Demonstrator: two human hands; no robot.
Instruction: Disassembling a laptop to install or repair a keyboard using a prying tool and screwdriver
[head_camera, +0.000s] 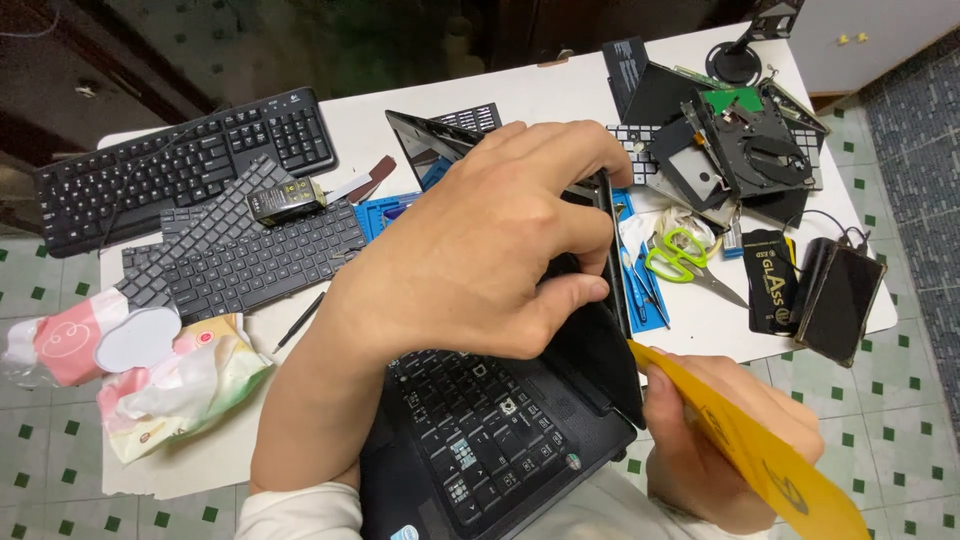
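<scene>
A black laptop (480, 440) lies open at the table's near edge, keyboard toward me. My left hand (480, 255) reaches across it and grips the raised screen lid (607, 250) by its edge, fingers over the top and thumb on the inner side. My right hand (715, 445) is at the lower right and holds a flat yellow plastic card (760, 450). The card's tip touches the lid's lower right corner near the hinge.
Behind the laptop lie a black keyboard (180, 165), loose laptop keyboards (250, 255), a blue tool tray (640, 290), green-handled scissors (680, 255) and dismantled laptop parts (740, 150). Wet-wipe packs (170, 385) sit left; a dark phone (840, 300) right. The white table (540, 95) ends over tiled floor.
</scene>
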